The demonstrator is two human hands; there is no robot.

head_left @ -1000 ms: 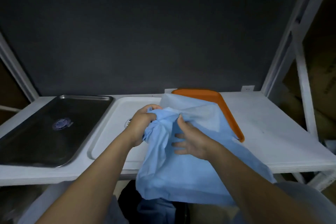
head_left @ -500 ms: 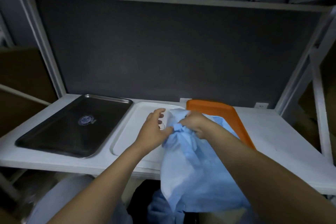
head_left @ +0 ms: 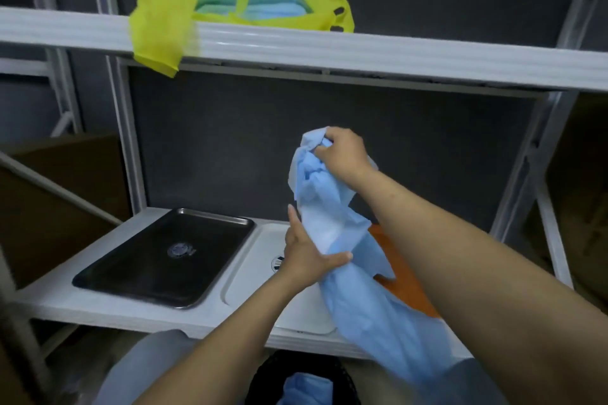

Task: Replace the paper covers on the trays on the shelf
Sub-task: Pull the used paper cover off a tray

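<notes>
Your right hand (head_left: 342, 154) is up high, fingers curled tight round the scrunched top of the blue paper cover (head_left: 332, 217). Your left hand (head_left: 309, 256) is lower, and it pinches the middle of the same cover between thumb and fingers.

What could go wrong? The loose end is the worry. It hangs low over the orange tray (head_left: 408, 283) and may touch it; that part is blurry, so I can't be sure. If you pull fast, the end could drag on that tray and slide it. It could also snag on the edge of the lower shelf (head_left: 98, 309) and rip, because the paper looks thin. If you let go now, the cover could land on the white tray (head_left: 250, 289) and not in the black bin (head_left: 260, 371) under the shelf, where crumpled blue paper (head_left: 306, 385) lies. Bunch it smaller first, I think.

So the cover runs like a rope from your top hand down to your bottom hand, then falls past the front of the shelf. It is well apart from the steel tray (head_left: 164, 256) on the left, which has no paper on it. New sheets seem to wait in the yellow bag (head_left: 158, 10) on the upper shelf (head_left: 394, 52), above and to the left of your right hand.
</notes>
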